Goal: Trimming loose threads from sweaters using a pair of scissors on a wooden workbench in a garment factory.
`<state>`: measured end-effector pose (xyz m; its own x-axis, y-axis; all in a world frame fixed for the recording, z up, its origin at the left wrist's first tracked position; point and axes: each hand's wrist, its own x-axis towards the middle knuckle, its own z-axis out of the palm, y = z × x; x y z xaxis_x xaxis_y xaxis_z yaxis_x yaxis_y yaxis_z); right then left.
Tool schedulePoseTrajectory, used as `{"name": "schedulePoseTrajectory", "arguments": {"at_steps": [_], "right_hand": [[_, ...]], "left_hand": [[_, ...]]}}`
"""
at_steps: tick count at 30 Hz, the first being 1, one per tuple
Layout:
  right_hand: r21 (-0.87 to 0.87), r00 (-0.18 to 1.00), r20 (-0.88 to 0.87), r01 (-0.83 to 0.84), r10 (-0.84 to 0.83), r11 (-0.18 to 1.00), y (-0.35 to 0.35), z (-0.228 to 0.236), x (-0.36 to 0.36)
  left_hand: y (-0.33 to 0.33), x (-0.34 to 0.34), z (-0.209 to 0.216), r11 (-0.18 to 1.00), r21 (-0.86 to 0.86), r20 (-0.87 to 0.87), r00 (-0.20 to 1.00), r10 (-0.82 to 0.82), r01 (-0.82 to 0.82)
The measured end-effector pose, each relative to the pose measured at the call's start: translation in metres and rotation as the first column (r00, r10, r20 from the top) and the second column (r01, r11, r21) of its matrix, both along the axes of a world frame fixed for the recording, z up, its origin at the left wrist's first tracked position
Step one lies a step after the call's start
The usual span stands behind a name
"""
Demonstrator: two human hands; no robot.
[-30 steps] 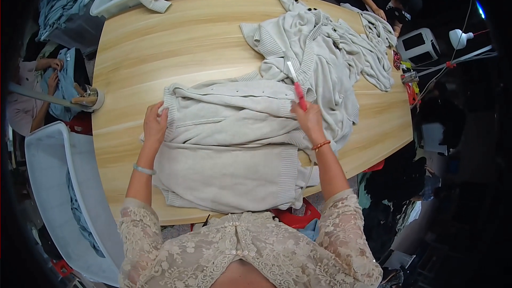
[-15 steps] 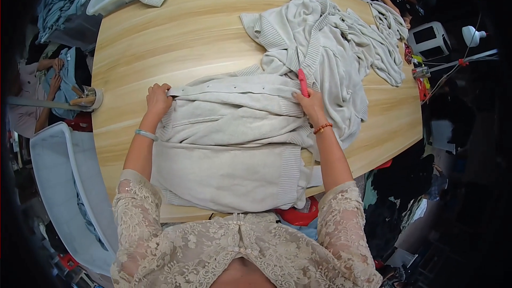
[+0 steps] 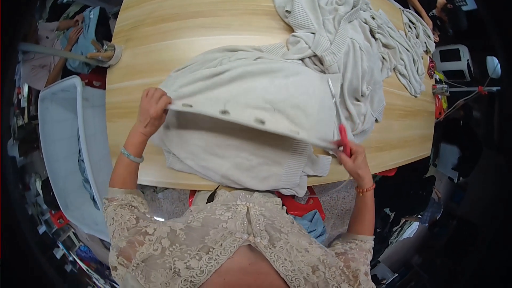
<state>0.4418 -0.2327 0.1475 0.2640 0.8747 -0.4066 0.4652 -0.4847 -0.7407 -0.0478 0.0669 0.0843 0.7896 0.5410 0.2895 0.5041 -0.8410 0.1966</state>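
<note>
A pale grey knitted cardigan [image 3: 245, 85] lies before me, its button band lifted and pulled taut toward me. Several buttonholes show along that band. My left hand [image 3: 153, 108] pinches the band's left end. At its other end my right hand [image 3: 353, 159] grips the edge and also holds red-handled snips [image 3: 344, 140], their metal blade pointing away from me over the fabric. Under the raised band, the cardigan's lower layer and ribbed hem lie near the table's front edge.
More pale knitwear [image 3: 346, 37] is heaped on the wooden table [image 3: 213, 10] at the right. A whitish bin [image 3: 58, 128] stands at my left. Two other people work at the far left and far right. A metal arm with a small cup [image 3: 109, 53] adjoins the table's left edge.
Both hands have drawn the button band toward me, lifting it off the lower layer. My right hand has moved right and nearer with the snips. The view has shifted somewhat.
</note>
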Motion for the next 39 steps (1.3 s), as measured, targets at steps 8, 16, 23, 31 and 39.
{"name": "schedulePoseTrajectory", "arguments": {"at_steps": [8, 16, 23, 31, 39], "right_hand": [[-0.236, 0.728, 0.624, -0.171, 0.284, 0.957, -0.066, -0.019, -0.069], [-0.008, 0.957, 0.184, -0.225, 0.223, 0.974, -0.006, -0.012, -0.125], [-0.073, 0.828, 0.057, -0.554, 0.558, 0.830, 0.041, -0.032, -0.179], [-0.018, 0.777, 0.071, -0.626, 0.625, 0.780, 0.085, -0.045, -0.238], [-0.171, 0.785, 0.174, -0.571, 0.595, 0.803, 0.039, -0.028, -0.196]], "left_hand": [[-0.091, -0.034, -0.038, 0.923, -0.292, -0.054, 0.968, 0.245, -0.250], [-0.080, -0.030, -0.047, 0.649, -0.660, -0.015, 0.870, 0.492, -0.378], [-0.073, -0.038, -0.054, 0.566, -0.751, -0.009, 0.863, 0.505, -0.339], [-0.070, -0.037, -0.046, 0.796, -0.473, -0.151, 0.925, 0.350, -0.378], [-0.117, 0.010, -0.060, 0.759, -0.622, 0.095, 0.944, 0.317, -0.193]]}}
